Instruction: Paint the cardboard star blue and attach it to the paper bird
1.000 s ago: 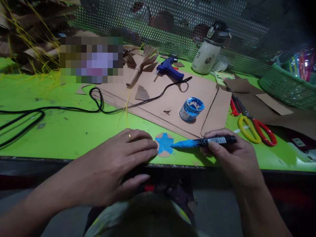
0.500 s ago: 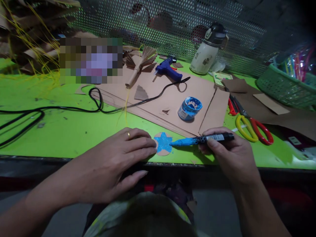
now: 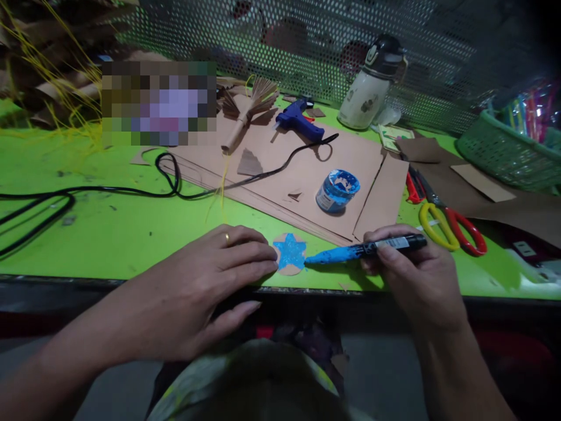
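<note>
Lying near the front edge of a green tabletop (image 3: 109, 234): one brown disc (image 3: 289, 271), its blue star (image 3: 291, 251) seemingly all but filled, margins bare, any touch-up left unclear. Left hand (image 3: 217, 266): palm down, loosely spread, fingertips at the disc's left rim. Right hand (image 3: 416, 278), well apart: closed round a blue-smeared marker (image 3: 366, 250), near level, tip at the star's right side.

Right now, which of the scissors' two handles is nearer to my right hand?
The yellow scissors handle: it lies between your right hand and the red handle.
</note>
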Motion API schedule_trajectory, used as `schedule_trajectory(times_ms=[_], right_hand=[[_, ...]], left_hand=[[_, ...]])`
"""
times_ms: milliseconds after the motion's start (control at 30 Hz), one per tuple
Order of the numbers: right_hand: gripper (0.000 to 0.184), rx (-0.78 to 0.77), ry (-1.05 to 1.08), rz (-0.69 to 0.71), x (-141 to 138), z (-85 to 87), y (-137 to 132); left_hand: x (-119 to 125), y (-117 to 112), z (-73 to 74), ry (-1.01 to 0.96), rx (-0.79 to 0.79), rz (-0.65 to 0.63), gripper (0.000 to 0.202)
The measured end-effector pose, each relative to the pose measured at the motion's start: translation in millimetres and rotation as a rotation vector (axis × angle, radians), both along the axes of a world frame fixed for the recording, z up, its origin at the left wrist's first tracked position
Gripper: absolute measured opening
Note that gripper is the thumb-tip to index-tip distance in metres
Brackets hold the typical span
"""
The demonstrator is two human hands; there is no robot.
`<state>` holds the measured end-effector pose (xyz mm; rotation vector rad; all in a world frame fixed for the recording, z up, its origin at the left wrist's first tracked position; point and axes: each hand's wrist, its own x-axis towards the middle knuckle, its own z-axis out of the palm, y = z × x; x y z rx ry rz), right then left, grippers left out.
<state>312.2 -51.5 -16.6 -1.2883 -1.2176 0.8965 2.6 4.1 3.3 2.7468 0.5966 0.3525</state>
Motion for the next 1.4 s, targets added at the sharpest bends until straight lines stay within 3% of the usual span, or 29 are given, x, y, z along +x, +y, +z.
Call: schedule_trajectory(times_ms=[267,467,733,967,1400], right_hand=[[0.012,-0.006,-0.160,0.001,-2.8,4.7,0.8],[0.009,0.018,-0.031,-0.009,-0.4,0.0,-1.8],[0.011,-0.002,-0.137,0.034,-2.1,3.7,0.8],[0.011,0.021,-0.083,0.014,-1.3,2.3,-0.9],[0.012,-0.005,-0.150,0.127,-4.4,8.0,1.7]], left_hand=[[-0.6,0.3,-0.5,-0.001,0.002,0.003,0.047],[1.0,0.3,0.2,-0.016,-0.014,0.011,0.046],[1.0,0.7,0.1,-0.005,0.013,-0.006,0.045],[-0.1,-0.5,0.2,-0.028,-0.016,0.015,0.047],[0.4,0.0,-1.0,-0.017,-0.007,0.009,0.047]])
